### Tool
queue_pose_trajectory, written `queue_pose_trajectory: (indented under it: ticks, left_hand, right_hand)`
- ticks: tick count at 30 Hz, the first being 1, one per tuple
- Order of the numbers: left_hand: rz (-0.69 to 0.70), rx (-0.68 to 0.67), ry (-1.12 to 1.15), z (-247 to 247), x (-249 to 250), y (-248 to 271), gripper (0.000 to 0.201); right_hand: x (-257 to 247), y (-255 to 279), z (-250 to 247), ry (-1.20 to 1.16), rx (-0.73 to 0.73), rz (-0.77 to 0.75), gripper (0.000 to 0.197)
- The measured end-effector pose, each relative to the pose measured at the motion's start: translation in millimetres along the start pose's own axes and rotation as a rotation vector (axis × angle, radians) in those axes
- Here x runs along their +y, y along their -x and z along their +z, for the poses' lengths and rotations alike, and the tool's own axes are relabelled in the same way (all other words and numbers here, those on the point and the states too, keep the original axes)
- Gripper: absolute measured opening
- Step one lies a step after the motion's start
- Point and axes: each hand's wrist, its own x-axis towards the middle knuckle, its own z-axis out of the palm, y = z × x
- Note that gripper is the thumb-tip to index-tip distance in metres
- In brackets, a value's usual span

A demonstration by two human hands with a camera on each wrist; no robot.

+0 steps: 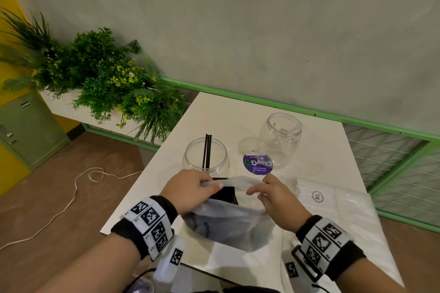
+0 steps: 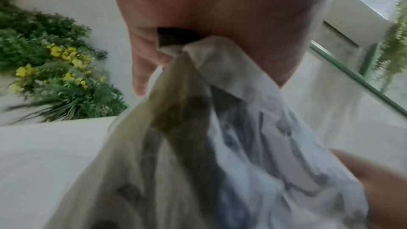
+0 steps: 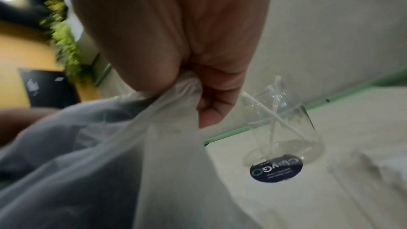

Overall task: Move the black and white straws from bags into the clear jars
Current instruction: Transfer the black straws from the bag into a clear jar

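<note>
I hold the translucent grey plastic bag of black straws (image 1: pixel 228 219) by its mouth: my left hand (image 1: pixel 188 189) and right hand (image 1: pixel 277 197) each pinch the rim. The near clear round jar (image 1: pixel 206 160) already holds two black straws (image 1: pixel 206 152). Next, I judge, one hand must let go and reach inside for more.

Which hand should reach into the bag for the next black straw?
Probably the right hand. The left hand grips the bag rim on the side where the black straws show, steadying it. Either could drop straws into the near jar.
</note>
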Motion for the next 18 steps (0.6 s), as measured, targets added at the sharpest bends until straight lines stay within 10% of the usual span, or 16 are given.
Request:
queue_pose_trajectory:
  ticks: [6, 18]
  left_hand:
    - [-0.039, -0.007, 0.218, 5, -1, -6, 0.032]
    - [-0.144, -0.035, 0.544, 17, -6, -15, 0.024]
  right_hand:
    - [-8, 6, 10, -0.113, -0.217, 0.003, 0.098]
    - [-16, -6, 54, -0.256, -0.041, -0.108, 0.097]
